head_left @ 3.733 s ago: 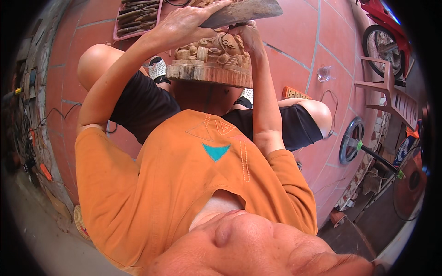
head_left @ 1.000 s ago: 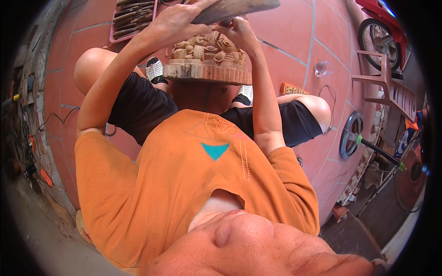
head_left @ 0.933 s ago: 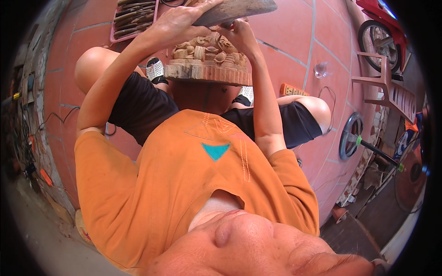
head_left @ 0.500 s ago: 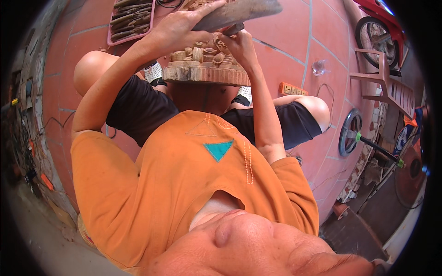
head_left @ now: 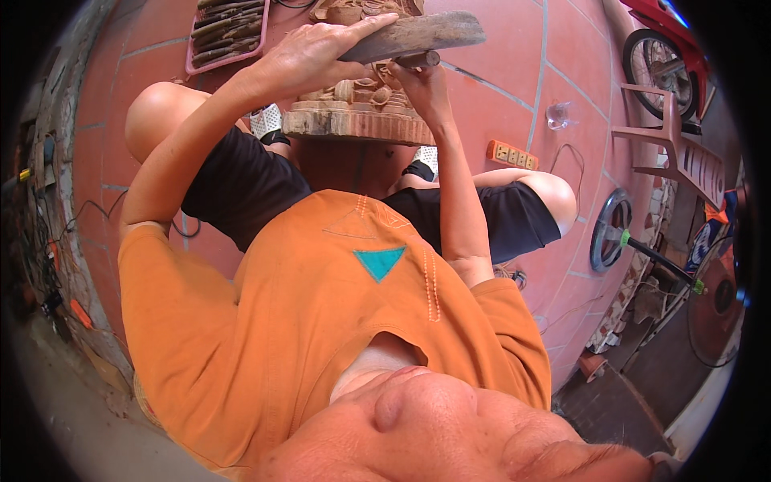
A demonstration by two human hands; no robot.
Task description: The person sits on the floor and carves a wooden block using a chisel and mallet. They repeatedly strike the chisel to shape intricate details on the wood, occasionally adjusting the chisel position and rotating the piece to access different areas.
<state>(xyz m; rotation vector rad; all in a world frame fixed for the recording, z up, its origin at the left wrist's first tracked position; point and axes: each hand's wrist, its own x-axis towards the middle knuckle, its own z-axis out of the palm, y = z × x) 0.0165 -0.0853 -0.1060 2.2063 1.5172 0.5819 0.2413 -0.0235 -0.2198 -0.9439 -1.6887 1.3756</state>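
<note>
My left hand (head_left: 309, 58) is closed on a flat, worn wooden mallet (head_left: 430, 34), its index finger stretched along the wood. Just under the mallet, my right hand (head_left: 422, 84) grips a chisel by its round wooden handle (head_left: 419, 59). Whether mallet and handle touch, I cannot tell. The chisel's blade is hidden behind my hand. In front of me, between my feet, is a thick wood carving (head_left: 353, 126) with raised, rounded shapes. Both hands are over it, and they cover part of its relief.
A pink tray (head_left: 189, 60) of wood-handled tools lies at the far left. To the right are an orange power strip (head_left: 512, 155), a clear cup (head_left: 557, 116), a plastic chair (head_left: 671, 145) and a fan's round base (head_left: 612, 231). Beyond stands a red motorbike (head_left: 697, 72).
The mallet's far end has come down closer to the chisel handle. My right hand has shifted slightly, and more of the carving's far part shows.
</note>
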